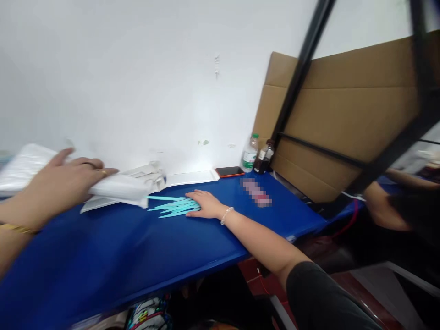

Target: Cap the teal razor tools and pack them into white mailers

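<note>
My right hand is on a loose bundle of thin, pointed turquoise plastic sticks lying on the blue table. Its thumb is on the near side of the bundle and its fingers on the far side, closed around the sticks' right ends. At the left, my left hand lies over white plastic packages, fingers stretched out and slightly blurred. One white package shows beyond its fingertips, and another glossy white package is behind the hand. The left palm is hidden.
Along the wall are a flat white tray-like piece, a phone with an orange edge, a green-capped bottle and a dark bottle. Cardboard and a black metal frame stand right. Another person's arm is beyond.
</note>
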The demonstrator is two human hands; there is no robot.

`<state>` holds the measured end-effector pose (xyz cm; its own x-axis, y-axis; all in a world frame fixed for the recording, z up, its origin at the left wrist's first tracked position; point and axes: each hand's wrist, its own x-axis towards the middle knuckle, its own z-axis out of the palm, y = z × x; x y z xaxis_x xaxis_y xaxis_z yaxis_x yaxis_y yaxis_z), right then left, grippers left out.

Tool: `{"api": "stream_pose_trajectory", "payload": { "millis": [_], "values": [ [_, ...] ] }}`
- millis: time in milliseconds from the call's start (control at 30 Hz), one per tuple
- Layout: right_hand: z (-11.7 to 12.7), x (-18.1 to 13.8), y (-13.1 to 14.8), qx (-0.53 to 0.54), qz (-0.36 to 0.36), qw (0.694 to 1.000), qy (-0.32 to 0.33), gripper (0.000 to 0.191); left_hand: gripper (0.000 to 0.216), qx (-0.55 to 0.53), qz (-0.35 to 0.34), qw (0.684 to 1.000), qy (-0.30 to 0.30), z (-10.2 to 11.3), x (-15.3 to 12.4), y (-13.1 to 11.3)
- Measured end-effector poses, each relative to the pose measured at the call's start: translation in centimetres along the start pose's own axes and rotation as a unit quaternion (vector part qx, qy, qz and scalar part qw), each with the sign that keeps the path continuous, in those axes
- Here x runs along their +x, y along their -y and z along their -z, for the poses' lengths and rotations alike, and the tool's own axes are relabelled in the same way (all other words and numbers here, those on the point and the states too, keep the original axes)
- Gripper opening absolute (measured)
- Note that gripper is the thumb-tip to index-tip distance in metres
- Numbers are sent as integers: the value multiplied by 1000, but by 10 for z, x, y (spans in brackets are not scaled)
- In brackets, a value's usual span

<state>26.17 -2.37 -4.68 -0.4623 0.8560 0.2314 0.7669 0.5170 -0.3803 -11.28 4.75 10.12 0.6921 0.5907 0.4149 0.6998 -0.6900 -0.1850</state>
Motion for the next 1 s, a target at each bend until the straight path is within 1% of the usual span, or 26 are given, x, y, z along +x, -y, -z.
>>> {"api": "stream_pose_trajectory", "payload": {
  "millis": [67,133,200,300,333,400,433,467,500,533,567,600,633,667,700,733,767,800,867,900,1000],
  "values": [
    [-4,0,-1,3,-10,1000,-7,86,46,134,6,990,53,11,4,-20],
    [-7,1,-2,14,-8,1000,-2,85,51,195,22,976,99,20,8,-32],
    [-7,1,-2,23,-6,1000,5,85,51,193,59,973,116,28,10,-32],
    [-6,-1,2,33,-9,999,15,81,59,138,124,971,153,29,0,-21],
    [-6,-2,3,37,-11,999,17,80,66,111,145,967,179,24,-6,-16],
    [-5,-3,4,48,-19,999,16,81,82,46,174,954,241,8,-23,-7],
    [-5,-3,4,58,-22,998,13,82,87,6,173,947,270,-3,-31,-5],
    [-5,-1,2,75,-24,997,11,83,87,-31,164,943,287,-15,-40,-3],
    [-4,1,0,101,-29,994,8,83,89,-53,161,941,295,-27,-48,-3],
    [-4,4,-4,133,-39,990,2,78,93,-55,172,939,292,-38,-54,-4],
    [-3,8,-9,165,-52,985,-7,70,100,-55,177,940,285,-48,-57,-7],
    [-3,14,-14,192,-67,979,-19,59,105,-55,179,945,268,-56,-57,-13],
    [-3,19,-19,210,-83,974,-35,49,107,-55,177,953,238,-63,-54,-21],
    [-3,25,-23,219,-96,970,-52,42,102,-61,172,962,203,-68,-46,-31],
    [-4,30,-28,219,-105,968,-66,37,91,-76,166,969,164,-72,-36,-43],
    [-6,34,-31,214,-109,968,-75,33,74,-101,147,975,135,-77,-23,-57],
    [-8,38,-33,205,-109,969,-81,30,58,-134,115,977,122,-82,-9,-71],
    [-10,40,-35,194,-107,972,-84,27,47,-164,88,975,120,-88,6,-85],
    [-13,43,-35,171,-96,977,-88,21,39,-195,90,968,133,-103,33,-108],
    [-15,43,-34,163,-93,978,-91,19,36,-200,96,964,150,-111,43,-116],
    [-17,42,-33,159,-103,976,-104,13,27,-217,122,948,199,-134,60,-124]
  ]
}}
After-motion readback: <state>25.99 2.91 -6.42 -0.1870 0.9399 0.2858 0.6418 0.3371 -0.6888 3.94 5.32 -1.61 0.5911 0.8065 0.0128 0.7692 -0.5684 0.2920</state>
